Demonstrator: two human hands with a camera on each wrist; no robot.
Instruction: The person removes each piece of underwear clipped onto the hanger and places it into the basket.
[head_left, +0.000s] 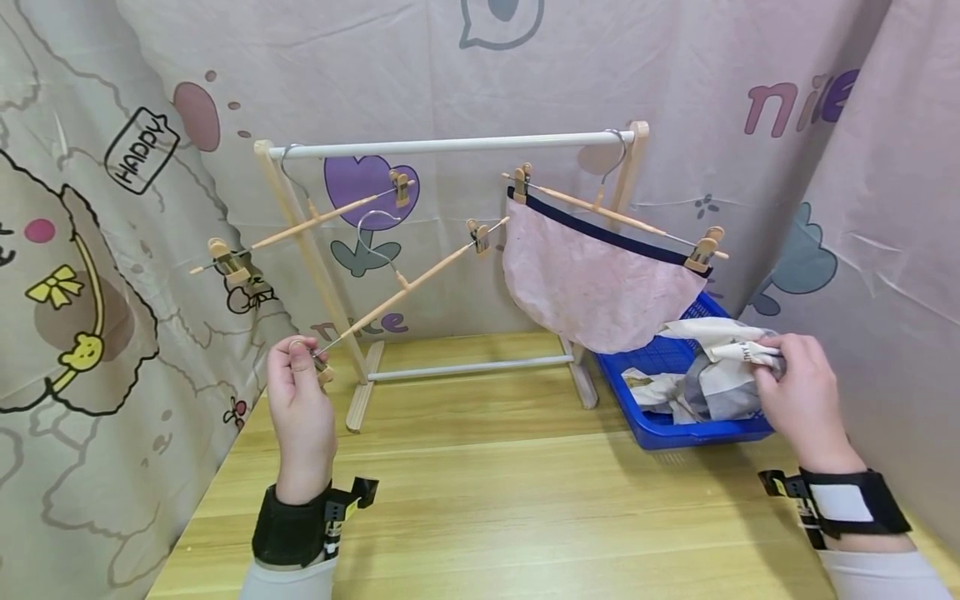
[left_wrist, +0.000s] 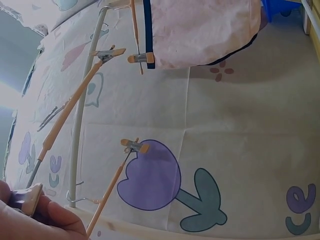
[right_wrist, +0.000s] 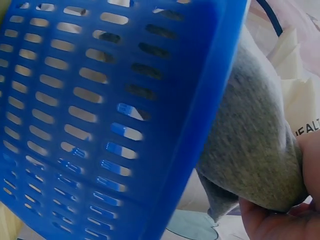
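Observation:
My left hand (head_left: 300, 367) pinches the lower clip (left_wrist: 25, 198) of a wooden clip hanger (head_left: 408, 283) that hangs tilted from the white rail (head_left: 450, 145) of a small wooden drying rack. My right hand (head_left: 795, 392) grips a grey and cream garment (head_left: 720, 371) over the blue basket (head_left: 660, 429); the right wrist view shows the grey cloth (right_wrist: 250, 145) bunched in my fingers beside the basket wall (right_wrist: 100, 120). A pink garment with a dark band (head_left: 592, 283) hangs clipped on the right hanger. Another bare hanger (head_left: 307, 223) hangs at the left.
The rack stands at the back of a wooden table (head_left: 525, 508), with its lower white bar (head_left: 468, 367) near the tabletop. Patterned cloth (head_left: 90, 250) walls the space on the left, back and right. The basket holds more crumpled cloth (head_left: 656, 390).

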